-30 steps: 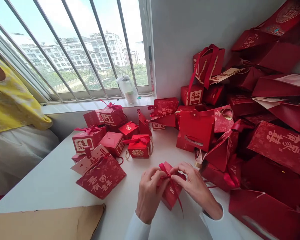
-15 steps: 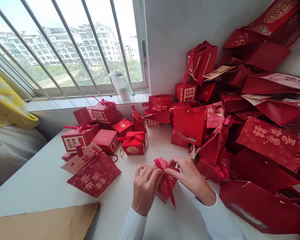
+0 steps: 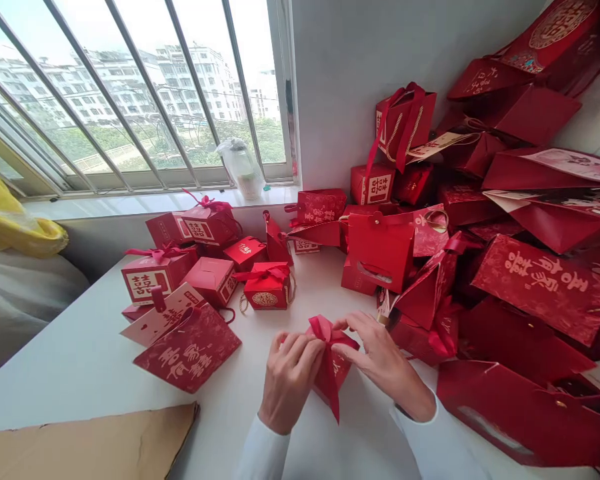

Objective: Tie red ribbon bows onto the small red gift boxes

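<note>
Ribbon, glossy red [image 3: 333,387], on a small red cardboard box [image 3: 343,369] (insides hidden) gets pinched by the left hand [image 3: 289,370], right hand [image 3: 383,353] kinda half-open, crowded by piled red paper gift boxes [image 3: 545,283].

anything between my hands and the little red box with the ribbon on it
Nothing visible does: the left hand and right hand are at the ribbon on the small red box. The box with the round gold emblem sits beyond.

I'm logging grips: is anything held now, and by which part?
The left hand pinches the red ribbon close to its knot, atop the red gift box. The right hand's fingers are beside the knot; whether they grip it cannot be told.
</note>
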`<state>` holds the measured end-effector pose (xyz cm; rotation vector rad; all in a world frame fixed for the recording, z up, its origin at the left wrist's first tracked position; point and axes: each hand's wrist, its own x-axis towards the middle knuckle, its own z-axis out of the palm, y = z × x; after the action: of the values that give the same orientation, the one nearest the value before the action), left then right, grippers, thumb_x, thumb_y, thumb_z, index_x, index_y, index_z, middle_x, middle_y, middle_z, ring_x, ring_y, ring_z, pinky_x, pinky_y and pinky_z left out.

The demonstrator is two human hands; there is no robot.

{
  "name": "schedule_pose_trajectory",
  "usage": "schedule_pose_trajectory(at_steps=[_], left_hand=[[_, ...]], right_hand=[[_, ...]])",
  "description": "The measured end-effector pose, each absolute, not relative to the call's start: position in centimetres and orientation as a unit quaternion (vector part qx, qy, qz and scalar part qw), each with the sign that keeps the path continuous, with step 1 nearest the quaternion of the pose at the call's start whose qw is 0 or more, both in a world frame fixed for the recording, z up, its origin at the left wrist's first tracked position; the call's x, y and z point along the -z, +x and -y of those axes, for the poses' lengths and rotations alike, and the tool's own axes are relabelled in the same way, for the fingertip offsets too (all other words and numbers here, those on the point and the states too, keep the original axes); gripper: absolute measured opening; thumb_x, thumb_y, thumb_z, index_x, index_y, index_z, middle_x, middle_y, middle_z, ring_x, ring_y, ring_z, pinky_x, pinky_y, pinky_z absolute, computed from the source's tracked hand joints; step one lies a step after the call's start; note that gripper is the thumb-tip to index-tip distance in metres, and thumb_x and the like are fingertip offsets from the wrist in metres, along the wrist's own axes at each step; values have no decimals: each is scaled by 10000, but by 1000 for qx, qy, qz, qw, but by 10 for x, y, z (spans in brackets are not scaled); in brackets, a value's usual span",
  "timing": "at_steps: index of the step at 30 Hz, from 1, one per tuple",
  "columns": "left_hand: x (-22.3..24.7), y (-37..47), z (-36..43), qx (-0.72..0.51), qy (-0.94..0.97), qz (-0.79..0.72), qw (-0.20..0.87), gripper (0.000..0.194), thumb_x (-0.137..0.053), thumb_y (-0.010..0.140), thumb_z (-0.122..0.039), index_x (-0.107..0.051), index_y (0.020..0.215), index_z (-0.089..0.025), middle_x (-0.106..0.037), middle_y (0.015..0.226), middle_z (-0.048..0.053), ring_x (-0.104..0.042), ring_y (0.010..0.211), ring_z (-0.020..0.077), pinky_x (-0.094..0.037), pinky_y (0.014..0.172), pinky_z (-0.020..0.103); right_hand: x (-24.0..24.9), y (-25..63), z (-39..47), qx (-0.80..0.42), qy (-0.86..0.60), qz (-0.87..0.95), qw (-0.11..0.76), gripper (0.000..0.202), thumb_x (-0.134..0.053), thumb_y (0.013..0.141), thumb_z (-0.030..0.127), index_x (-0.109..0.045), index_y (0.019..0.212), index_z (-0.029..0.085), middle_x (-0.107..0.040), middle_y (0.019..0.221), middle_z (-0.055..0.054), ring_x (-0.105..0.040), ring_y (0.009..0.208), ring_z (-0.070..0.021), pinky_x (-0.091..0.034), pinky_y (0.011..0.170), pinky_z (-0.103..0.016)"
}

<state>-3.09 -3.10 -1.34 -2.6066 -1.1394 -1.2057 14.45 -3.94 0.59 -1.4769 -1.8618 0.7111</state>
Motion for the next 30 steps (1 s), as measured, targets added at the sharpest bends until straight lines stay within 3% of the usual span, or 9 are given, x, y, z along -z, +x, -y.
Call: schedule_pose_trajectory(at_steps=[5,12,19,30], left_hand=[[13,-36,31,387,-856,341,21,169,-460,885,-82,-597,868,-179,-660,795,17,-560,770,143,-399,771,309],[18,-32,30,409,-846,343,-12,161,-476,877,-79,-597,879,-185,-637,812,19,-547,747,127,-412,756,296],[20,-32,30,416,-847,330,-11,169,-467,881,-81,-602,896,-181,-645,826,24,-563,743,123,-410,720,282],[25,-34,29,439,-843,309,17,176,-493,859,-67,-620,896,-184,-657,835,39,-570,830,159,-420,735,298]], right_hand=[[-4,152,43,-279,-604,666,338,194,-499,889,385,-597,917,220,-620,914,-28,-560,847,-187,-405,729,-302],[-8,140,41,-272,-606,683,304,82,-571,839,290,-616,817,224,-619,863,-7,-552,858,-190,-392,776,-307],[-11,134,38,-259,-620,681,289,195,-479,892,307,-580,746,225,-610,822,-6,-531,829,-193,-381,748,-320],[-5,131,36,-233,-615,701,276,100,-536,824,202,-572,733,222,-604,794,-9,-530,809,-193,-401,742,-314]])
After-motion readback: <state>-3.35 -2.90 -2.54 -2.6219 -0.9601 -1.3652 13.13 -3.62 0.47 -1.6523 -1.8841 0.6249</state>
